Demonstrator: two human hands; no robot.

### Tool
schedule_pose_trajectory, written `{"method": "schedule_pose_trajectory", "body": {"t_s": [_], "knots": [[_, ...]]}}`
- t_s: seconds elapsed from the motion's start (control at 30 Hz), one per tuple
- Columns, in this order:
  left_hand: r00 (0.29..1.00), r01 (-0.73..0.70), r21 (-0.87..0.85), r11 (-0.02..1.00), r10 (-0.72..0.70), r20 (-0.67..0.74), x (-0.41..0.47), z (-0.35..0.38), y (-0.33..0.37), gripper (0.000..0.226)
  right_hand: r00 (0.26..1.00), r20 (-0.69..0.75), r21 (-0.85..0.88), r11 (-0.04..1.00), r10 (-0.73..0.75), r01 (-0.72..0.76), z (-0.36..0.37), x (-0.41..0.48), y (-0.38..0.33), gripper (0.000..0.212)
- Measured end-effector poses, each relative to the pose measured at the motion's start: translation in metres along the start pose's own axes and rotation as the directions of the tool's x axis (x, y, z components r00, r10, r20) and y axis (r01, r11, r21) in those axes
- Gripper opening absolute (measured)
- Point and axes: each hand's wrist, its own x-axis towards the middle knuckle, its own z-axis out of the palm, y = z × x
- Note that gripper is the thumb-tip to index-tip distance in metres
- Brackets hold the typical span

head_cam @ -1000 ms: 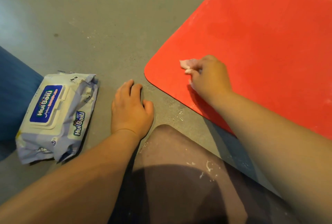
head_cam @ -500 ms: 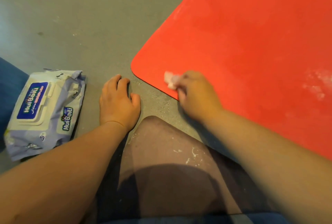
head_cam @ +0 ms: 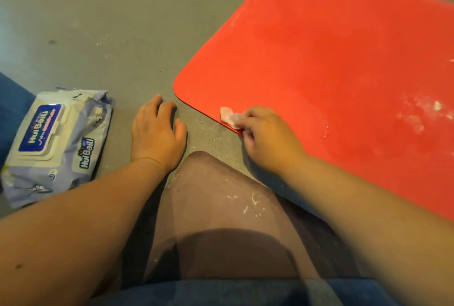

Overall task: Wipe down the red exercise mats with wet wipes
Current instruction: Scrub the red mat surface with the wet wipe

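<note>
Grey floor (head_cam: pixel 118 18), flecked with white dust. One red mat (head_cam: pixel 319 67) is laid flat at 2 o'clock; white smears are noted toward 3 o'clock. One wipes pack (head_cam: pixel 56 143) is seen at 9 o'clock. Left hand (head_cam: pixel 154 138) is spread flat on the floor, centre, fingers relaxed. Right hand (head_cam: pixel 267 138) is curled round one crumpled wet wipe (head_cam: pixel 228 116), which is pressed on the mat's near edge.

You are down on what looks like a gym or exercise room floor (head_cam: pixel 103 18). It is bare, smooth and grey, like painted concrete, and flecked with white dust. A large red exercise mat (head_cam: pixel 319 65) lies flat on it, smeared white toward its right edge. A pack of wet wipes (head_cam: pixel 56 143) lies on the floor, left of the mat's near corner.
</note>
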Motion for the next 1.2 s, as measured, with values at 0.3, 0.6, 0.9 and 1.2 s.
{"method": "schedule_pose_trajectory", "body": {"t_s": [0.3,0.6,0.9,1.2], "knots": [[0.894,-0.388,-0.039,0.921,0.386,0.226,0.022,-0.001,0.046,0.036,0.984,-0.029,-0.029,0.983,0.179,-0.179,-0.018,0.014,0.024,0.031],[0.963,-0.198,-0.141,0.97,0.219,0.154,-0.008,0.02,0.048,0.05,0.927,-0.169,-0.012,0.94,0.335,-0.342,-0.041,0.004,0.069,0.023],[0.971,-0.192,-0.11,0.975,0.206,0.124,-0.008,0.018,0.05,0.049,0.994,0.086,-0.082,0.995,0.06,-0.053,-0.036,-0.021,0.047,0.023],[0.948,-0.252,-0.01,0.968,0.249,0.198,-0.005,0.017,0.049,0.057,0.987,0.121,0.046,0.994,-0.109,0.104,-0.038,-0.025,0.045,0.015]]}}
